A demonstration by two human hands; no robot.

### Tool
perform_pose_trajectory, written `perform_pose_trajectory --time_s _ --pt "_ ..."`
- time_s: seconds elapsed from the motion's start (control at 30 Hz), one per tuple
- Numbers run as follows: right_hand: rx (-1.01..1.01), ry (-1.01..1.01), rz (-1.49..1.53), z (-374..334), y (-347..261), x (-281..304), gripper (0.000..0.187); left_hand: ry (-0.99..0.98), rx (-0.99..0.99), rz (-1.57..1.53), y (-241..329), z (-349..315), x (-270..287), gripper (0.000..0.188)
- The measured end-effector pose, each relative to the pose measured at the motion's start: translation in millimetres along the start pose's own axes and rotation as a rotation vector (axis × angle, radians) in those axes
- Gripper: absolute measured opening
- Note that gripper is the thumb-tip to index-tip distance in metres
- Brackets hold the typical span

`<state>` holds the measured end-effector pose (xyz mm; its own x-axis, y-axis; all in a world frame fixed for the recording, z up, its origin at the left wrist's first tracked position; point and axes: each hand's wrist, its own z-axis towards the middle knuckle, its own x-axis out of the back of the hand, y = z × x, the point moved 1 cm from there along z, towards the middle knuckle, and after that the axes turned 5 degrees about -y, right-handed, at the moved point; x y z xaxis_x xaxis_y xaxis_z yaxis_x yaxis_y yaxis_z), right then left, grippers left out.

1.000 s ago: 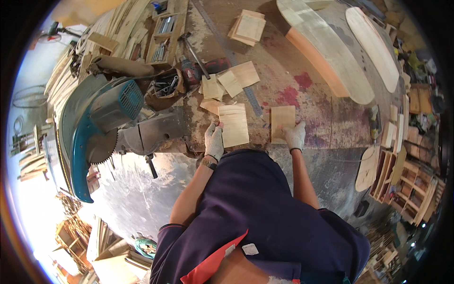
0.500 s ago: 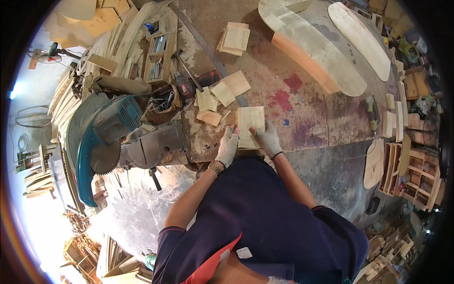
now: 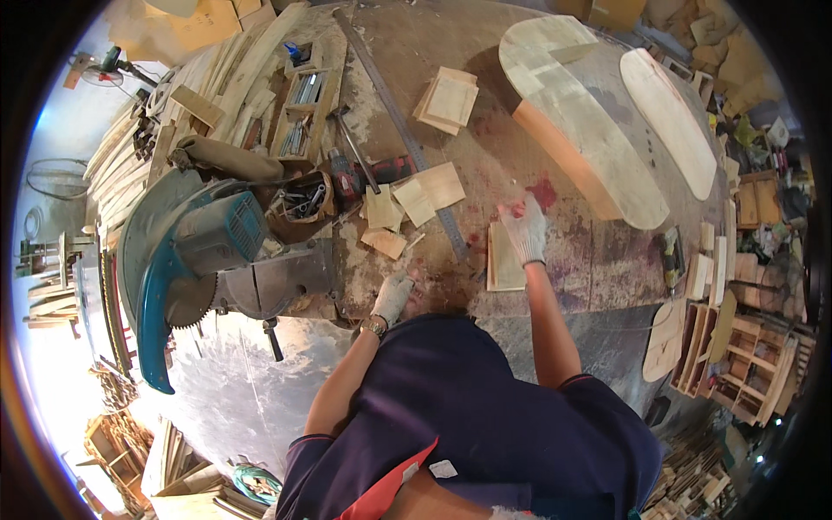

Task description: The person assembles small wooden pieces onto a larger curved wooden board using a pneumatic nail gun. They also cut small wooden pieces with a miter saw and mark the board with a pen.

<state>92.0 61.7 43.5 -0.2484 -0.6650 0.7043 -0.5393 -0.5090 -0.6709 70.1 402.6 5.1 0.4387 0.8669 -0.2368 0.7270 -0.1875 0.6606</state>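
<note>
My right hand [image 3: 523, 229], in a whitish glove with bare fingertips, is above a short stack of thin rectangular wood pieces [image 3: 501, 270] on the workbench. Its fingers are apart and reach past the far edge of the stack; nothing shows in them. By the bench's near edge, my left hand [image 3: 395, 296], gloved the same way, rests low with its fingers loosely apart and holds nothing I can see. Several loose wood pieces [image 3: 415, 201] lie beyond it, beside a long metal ruler [image 3: 392, 113]. Another small stack of wood pieces [image 3: 448, 100] sits farther back.
A teal miter saw [image 3: 204, 243] with an exposed toothed blade stands at the left. Near it are a hammer [image 3: 354, 149], a red and black drill [image 3: 348, 177] and a box of wrenches [image 3: 302, 198]. A large curved wooden form [image 3: 589, 121] lies at the far right.
The stack of wood pieces, held between both hands before, now lies on the bench farther right. My right hand has released it and moved rightward; my left has drawn back left, nearer me.
</note>
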Motion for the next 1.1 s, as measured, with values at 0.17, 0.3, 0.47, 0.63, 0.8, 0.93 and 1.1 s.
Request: perform_pose_trajectory --time_s 0.17,0.3,0.47,0.63,0.8,0.93,1.1 --pt "-0.05 -0.044 0.378 124.4 -73.3 -46.6 0.061 0.021 0.163 0.103 -10.0 3.4 14.9 0.05" --pt "-0.514 -0.042 0.588 217.4 -112.0 -94.0 0.064 -0.02 0.155 0.033 -18.5 5.5 20.8 0.048" --pt "-0.566 -0.201 0.715 267.5 -136.8 -130.8 0.075 -0.073 0.139 -0.063 -26.8 8.9 25.4 0.049" --pt "-0.63 -0.281 1.01 278.9 -146.2 -148.6 0.06 -0.096 0.238 -0.223 -19.8 8.3 22.5 0.047" --pt "-0.442 -0.26 0.705 256.3 -174.9 -128.5 0.066 -0.087 0.22 -0.225 -9.7 0.3 20.4 0.044" --pt "-0.195 -0.061 0.028 219.1 -214.6 -75.6 0.069 -0.097 0.162 -0.217 -12.8 0.2 23.1 0.047" --pt "0.078 -0.122 -0.558 183.3 -234.5 -45.0 0.061 -0.089 0.111 -0.137 -16.7 -0.2 24.7 0.047"
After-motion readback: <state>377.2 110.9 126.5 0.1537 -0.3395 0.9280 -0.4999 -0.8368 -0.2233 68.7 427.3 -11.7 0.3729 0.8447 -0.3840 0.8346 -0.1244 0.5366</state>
